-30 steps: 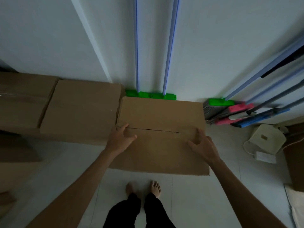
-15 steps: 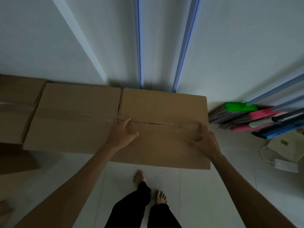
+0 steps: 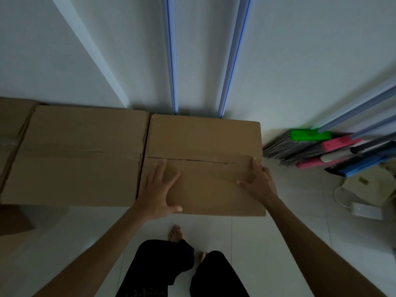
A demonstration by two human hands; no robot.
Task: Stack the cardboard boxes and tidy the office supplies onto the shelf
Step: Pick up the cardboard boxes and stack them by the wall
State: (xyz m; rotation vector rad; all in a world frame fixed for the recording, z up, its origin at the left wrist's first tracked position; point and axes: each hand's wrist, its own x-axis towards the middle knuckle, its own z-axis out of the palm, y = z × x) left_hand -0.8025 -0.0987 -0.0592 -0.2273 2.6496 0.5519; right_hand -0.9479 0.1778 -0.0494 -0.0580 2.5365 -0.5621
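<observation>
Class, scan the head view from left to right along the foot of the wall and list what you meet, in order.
box cut off at the left edge → taped box → box with the split seam → green broom head → white adapter

Behind the brown cardboard box (image 3: 203,136) with the split top seam, two pale blue-edged poles (image 3: 172,61) lose their lower ends behind its far edge. At its right edge the right hand (image 3: 259,183) drops its outer fingers over the side, out of sight, so its hold cannot be judged. Far left of the box, a taped cardboard carton (image 3: 10,125) is cut by the frame, as is a dark brown piece (image 3: 12,219) nearer the person. Right of the box, bundled broom handles (image 3: 368,145) run off the frame, and a cream object (image 3: 364,187) is too dim to identify.
</observation>
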